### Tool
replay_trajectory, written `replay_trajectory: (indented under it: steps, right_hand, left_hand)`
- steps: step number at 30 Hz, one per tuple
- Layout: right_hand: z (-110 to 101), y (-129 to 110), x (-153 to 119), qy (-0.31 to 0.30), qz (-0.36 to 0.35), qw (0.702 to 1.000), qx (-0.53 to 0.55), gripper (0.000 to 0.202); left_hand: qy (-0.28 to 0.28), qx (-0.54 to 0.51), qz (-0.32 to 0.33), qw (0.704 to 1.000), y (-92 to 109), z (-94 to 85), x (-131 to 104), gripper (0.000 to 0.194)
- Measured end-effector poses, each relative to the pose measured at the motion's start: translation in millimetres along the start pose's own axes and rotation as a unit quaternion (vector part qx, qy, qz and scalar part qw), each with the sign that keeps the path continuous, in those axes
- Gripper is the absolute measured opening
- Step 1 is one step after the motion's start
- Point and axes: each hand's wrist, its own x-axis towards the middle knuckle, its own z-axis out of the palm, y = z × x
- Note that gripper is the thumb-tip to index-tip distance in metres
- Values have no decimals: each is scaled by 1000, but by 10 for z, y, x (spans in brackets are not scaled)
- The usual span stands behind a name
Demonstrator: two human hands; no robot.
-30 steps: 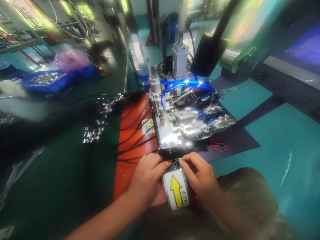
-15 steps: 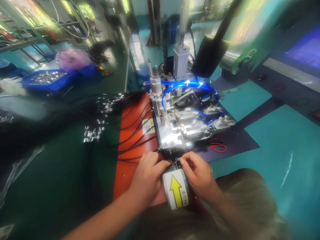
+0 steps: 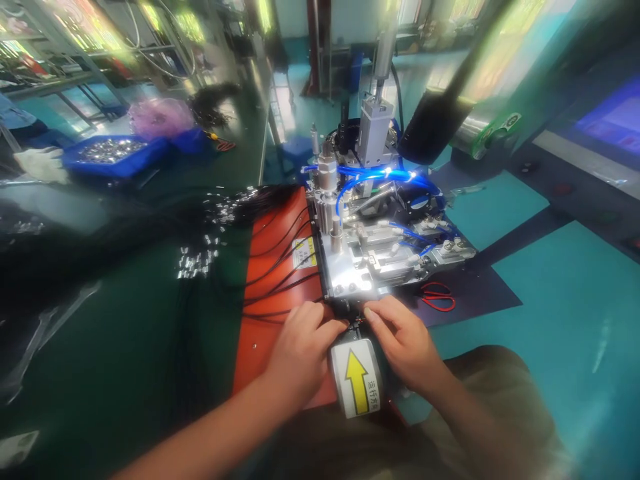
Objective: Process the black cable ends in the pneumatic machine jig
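My left hand is closed in a pinch at the front end of the metal machine. A black cable runs across the red plate to its fingers, which hide the grip. Thumb and forefinger of my right hand pinch close to the fine coloured wires between both hands; the tips are too small to make out clearly. Just below the fingertips is a black track, and nearer to me a white label with a yellow arrow on a rounded cover.
Several black cables cross the red plate. Red-handled scissors lie right of the machine. Bundled cables with shiny ends cover the dark green table. Beyond are a blue tray of metal parts, another person's gloved hand and a wire spool.
The whole view has shifted slightly right. My right fingertips have moved up a little, toward the machine, relative to the arrow label. My left hand stays pinched in about the same place.
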Motion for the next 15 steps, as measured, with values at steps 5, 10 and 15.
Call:
replay_trajectory:
  steps: [5, 10, 15]
  right_hand:
    - [-4, 9, -7, 19, -37, 999, -14, 19]
    - [9, 21, 1, 30, -41, 998, -21, 17]
    - [38, 14, 0, 27, 8, 1000, -13, 16]
  left_hand:
    - [2, 8, 3, 1000, 14, -8, 12, 24]
    - [-6, 5, -1, 1000, 15, -16, 7, 24]
    - [-6, 6, -3, 1000, 11, -10, 0, 25]
